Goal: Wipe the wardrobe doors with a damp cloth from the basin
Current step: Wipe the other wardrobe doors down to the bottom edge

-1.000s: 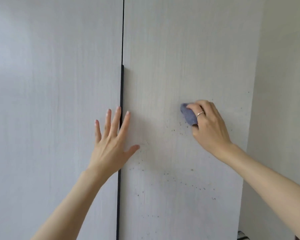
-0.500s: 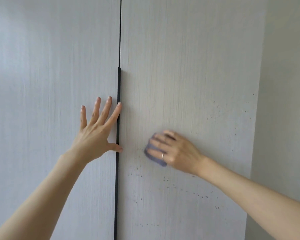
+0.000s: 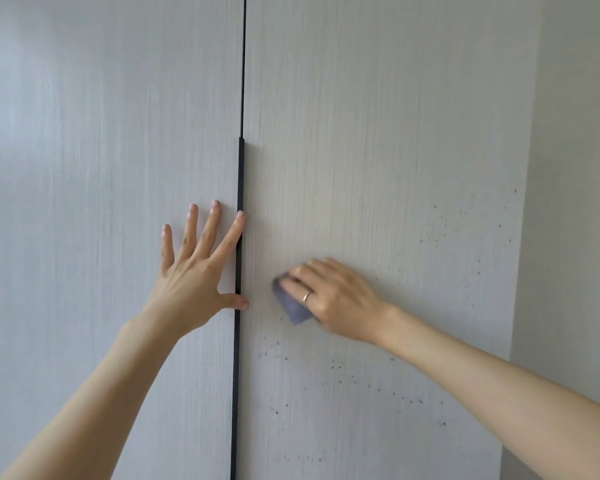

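Observation:
Two pale wood-grain wardrobe doors fill the view, the left door (image 3: 94,202) and the right door (image 3: 378,150), split by a dark vertical handle strip (image 3: 239,188). My left hand (image 3: 194,271) lies flat and spread on the left door, its thumb and forefinger reaching the strip. My right hand (image 3: 329,299) presses a small blue-grey cloth (image 3: 291,304) against the right door, close to the strip. Most of the cloth is hidden under my fingers. Dark specks dot the right door below and to the right of the cloth.
A plain pale wall (image 3: 575,202) meets the right door's outer edge on the right. The basin is out of view.
My right hand has swept the cloth from mid-right on the door down and left toward the strip. My left hand has shifted left, off the strip onto the left door.

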`<act>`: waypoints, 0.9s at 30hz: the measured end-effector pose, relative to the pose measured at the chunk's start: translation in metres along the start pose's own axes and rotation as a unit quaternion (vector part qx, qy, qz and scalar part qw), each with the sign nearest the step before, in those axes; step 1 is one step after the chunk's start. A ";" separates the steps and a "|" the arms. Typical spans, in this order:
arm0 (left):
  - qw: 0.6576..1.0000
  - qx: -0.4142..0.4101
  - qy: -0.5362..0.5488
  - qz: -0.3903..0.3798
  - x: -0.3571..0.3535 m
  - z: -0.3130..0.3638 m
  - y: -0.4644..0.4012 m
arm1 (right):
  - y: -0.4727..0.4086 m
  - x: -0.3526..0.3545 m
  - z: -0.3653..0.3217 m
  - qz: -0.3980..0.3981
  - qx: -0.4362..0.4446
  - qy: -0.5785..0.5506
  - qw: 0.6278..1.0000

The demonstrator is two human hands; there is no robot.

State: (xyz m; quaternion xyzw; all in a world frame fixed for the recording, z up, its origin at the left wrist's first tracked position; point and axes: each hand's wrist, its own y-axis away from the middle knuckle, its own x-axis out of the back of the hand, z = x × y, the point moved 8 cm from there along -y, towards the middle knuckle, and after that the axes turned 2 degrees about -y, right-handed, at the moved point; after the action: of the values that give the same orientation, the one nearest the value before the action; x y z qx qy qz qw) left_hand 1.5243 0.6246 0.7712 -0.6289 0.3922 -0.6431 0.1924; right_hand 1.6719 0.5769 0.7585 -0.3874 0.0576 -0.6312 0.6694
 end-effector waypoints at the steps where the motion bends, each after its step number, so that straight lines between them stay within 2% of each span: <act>1: 1.000 -0.001 -0.002 0.001 0.000 0.001 0.001 | -0.001 0.009 0.019 0.025 -0.040 0.002 0.999; 3: 1.000 -0.002 -0.003 0.003 0.000 0.001 0.001 | -0.005 0.036 0.070 0.103 -0.170 0.019 0.980; 5: 1.000 0.000 0.000 0.003 0.001 0.002 0.001 | -0.003 0.061 0.121 0.167 -0.333 0.009 0.928; 6: 1.000 0.002 0.000 0.002 0.001 0.002 0.000 | 0.000 0.066 0.134 0.189 -0.390 -0.003 0.901; 7: 1.000 0.004 0.001 0.000 0.001 0.002 0.000 | -0.001 0.066 0.134 0.202 -0.404 -0.007 0.892; 8: 1.000 0.006 0.003 -0.002 0.000 0.002 0.000 | -0.003 0.060 0.124 0.203 -0.367 0.000 0.908; 9: 1.000 0.008 0.005 -0.003 0.001 0.001 0.000 | -0.004 0.051 0.103 0.189 -0.293 0.005 0.937; 11: 1.000 0.011 0.011 -0.005 0.001 0.001 0.000 | 0.010 0.019 0.042 0.102 -0.086 0.016 0.991; 12: 1.000 0.012 0.012 -0.007 0.001 0.002 0.000 | 0.025 0.007 0.018 0.044 -0.003 0.033 0.999; 13: 1.000 0.013 0.010 -0.010 0.000 0.003 0.000 | 0.040 0.000 0.010 -0.001 0.039 0.048 0.998; 14: 1.000 0.013 0.008 -0.011 0.000 0.003 0.000 | 0.050 0.002 0.018 -0.018 0.041 0.051 0.998; 16: 1.000 0.015 0.012 -0.011 0.000 0.002 -0.001 | 0.057 0.022 0.061 0.024 -0.035 0.062 0.997; 18: 1.000 0.022 0.016 -0.011 0.001 0.001 -0.001 | 0.063 0.054 0.118 0.116 -0.178 0.087 0.973; 21: 0.999 0.029 0.015 -0.009 0.002 0.001 -0.002 | 0.093 0.081 0.173 0.220 -0.440 0.050 0.869; 22: 0.999 0.031 0.017 -0.007 0.003 0.001 -0.002 | 0.098 0.076 0.168 0.229 -0.464 0.044 0.855; 23: 0.999 0.034 0.021 -0.007 0.004 0.001 -0.002 | 0.098 0.067 0.152 0.219 -0.435 0.045 0.872; 24: 0.999 0.037 0.023 -0.006 0.004 0.001 -0.001 | 0.095 0.055 0.129 0.192 -0.358 0.051 0.913; 25: 0.999 0.038 0.025 -0.008 0.004 0.001 0.000 | 0.092 0.040 0.098 0.145 -0.242 0.058 0.958; 26: 0.999 0.039 0.028 -0.010 0.002 0.002 0.001 | 0.097 0.029 0.069 0.087 -0.127 0.071 0.986; 27: 0.999 0.042 0.032 -0.010 0.002 0.000 0.003 | 0.102 0.021 0.054 0.044 -0.041 0.088 0.994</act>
State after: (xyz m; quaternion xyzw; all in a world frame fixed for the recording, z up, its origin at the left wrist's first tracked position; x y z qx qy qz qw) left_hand 1.5238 0.6218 0.7703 -0.6035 0.3643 -0.6805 0.1999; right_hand 1.7885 0.5723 0.7442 -0.3550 0.1594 -0.6297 0.6724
